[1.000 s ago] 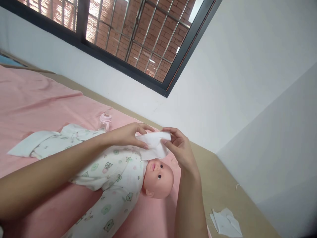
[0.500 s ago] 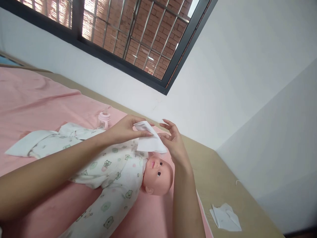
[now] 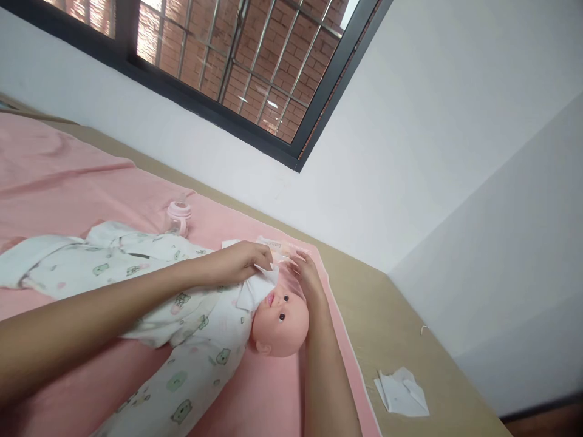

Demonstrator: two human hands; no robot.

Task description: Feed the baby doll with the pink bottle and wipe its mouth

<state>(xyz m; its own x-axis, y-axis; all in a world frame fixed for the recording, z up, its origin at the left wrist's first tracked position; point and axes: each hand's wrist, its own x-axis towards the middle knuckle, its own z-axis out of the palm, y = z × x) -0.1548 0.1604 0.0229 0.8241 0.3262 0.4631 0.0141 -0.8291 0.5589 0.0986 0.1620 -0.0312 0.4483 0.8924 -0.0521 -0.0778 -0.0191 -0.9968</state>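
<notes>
A baby doll (image 3: 279,321) in a white suit printed with small green bears lies on a pink sheet (image 3: 59,182), head toward the right. My left hand (image 3: 239,264) pinches a folded white tissue (image 3: 256,287) and holds it against the doll's chin and neck. My right hand (image 3: 306,276) rests beside the doll's head on its far side, fingers curled loosely at its cheek; whether it grips anything I cannot see. A pack of wipes (image 3: 273,244) lies just behind both hands.
A small pink baby bottle (image 3: 177,216) stands on the sheet behind the doll. Crumpled white tissues (image 3: 402,392) lie on the bare tan surface (image 3: 410,328) at the right. A white wall and a barred window (image 3: 237,60) close off the far side.
Both hands have come down from above the doll to its face. The tissue, held up between both hands before, is now pressed at the doll's chin by my left hand.
</notes>
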